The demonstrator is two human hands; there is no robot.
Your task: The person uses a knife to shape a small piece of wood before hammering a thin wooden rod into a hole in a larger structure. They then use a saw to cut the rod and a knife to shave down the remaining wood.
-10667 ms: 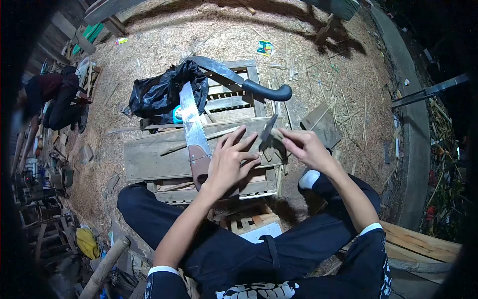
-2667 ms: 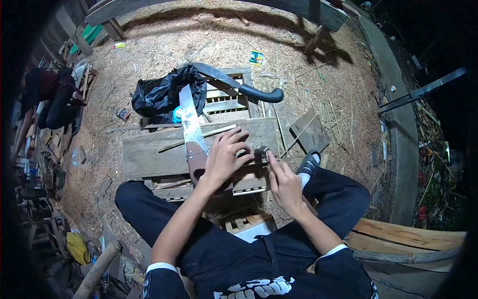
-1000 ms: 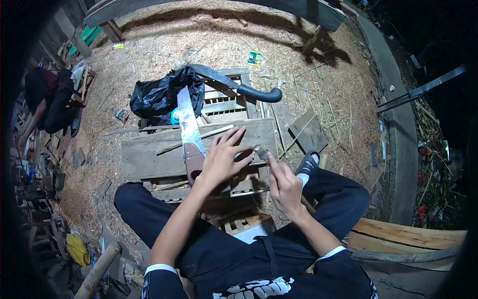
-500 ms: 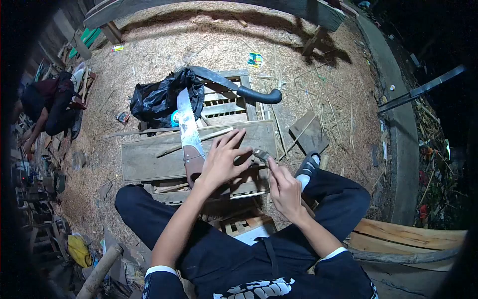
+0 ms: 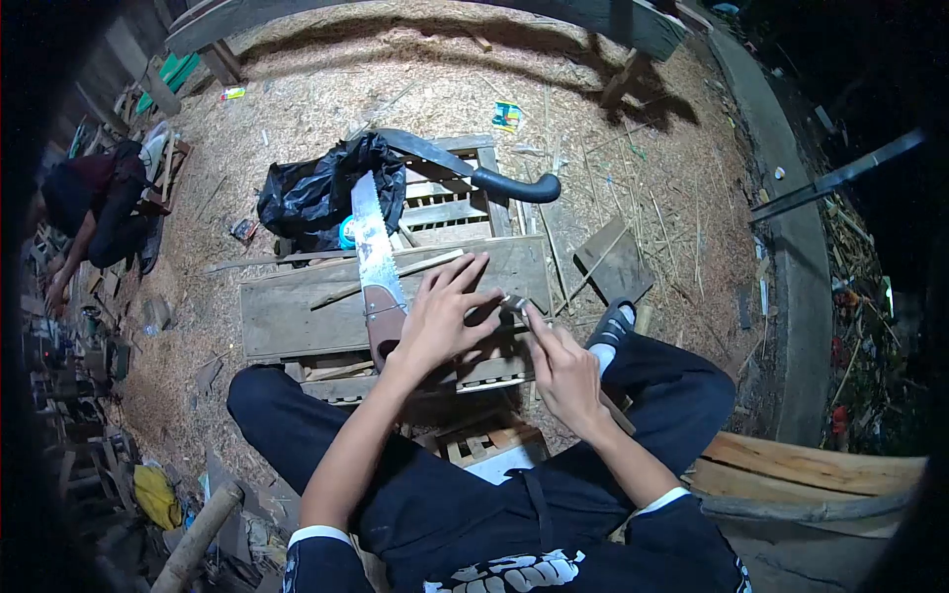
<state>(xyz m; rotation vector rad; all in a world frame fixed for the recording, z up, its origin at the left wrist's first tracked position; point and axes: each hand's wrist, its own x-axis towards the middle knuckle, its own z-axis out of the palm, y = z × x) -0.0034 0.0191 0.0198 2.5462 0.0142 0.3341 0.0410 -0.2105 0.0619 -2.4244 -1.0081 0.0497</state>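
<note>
My left hand [image 5: 442, 321] rests on the grey wooden plank [image 5: 287, 321], two fingers stretched over the wood. Its thumb and index finger come together near the hammer head; anything between them is too small to make out. A hammer [image 5: 513, 304] is gripped in my right hand [image 5: 570, 381], its metal head low over the plank beside the left fingertips. Just left of my left hand lies a handsaw [image 5: 374, 242] with a brown handle. A thin wooden strip [image 5: 386, 281] lies across the plank, passing under or beside the saw.
Beyond the plank, a machete with a black handle [image 5: 516, 186] and a black plastic bag [image 5: 306, 203] lie on a slatted wooden frame [image 5: 487, 163]. A loose board [image 5: 613, 262] lies on the shavings at right. Another person [image 5: 104, 208] crouches at far left.
The hammer head has tilted and shifted slightly near the left fingertips, with small movement in my right hand. My left hand stays in place.
</note>
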